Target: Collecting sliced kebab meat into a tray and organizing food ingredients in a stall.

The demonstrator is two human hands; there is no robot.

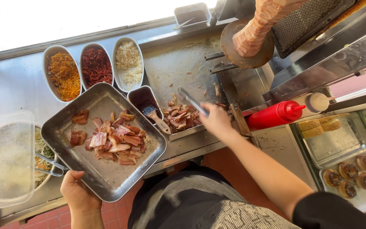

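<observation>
The metal tray (102,140) of sliced meat (111,142) sits low and left of centre, gripped at its six o'clock edge by the left hand (78,196). At two o'clock from it, the right hand (215,121) is closed around tongs (192,101) over a meat pile (181,116) on the griddle (178,68). A red squeeze bottle (275,114) lies at three o'clock; three oval topping dishes (96,65) stand at twelve.
</observation>
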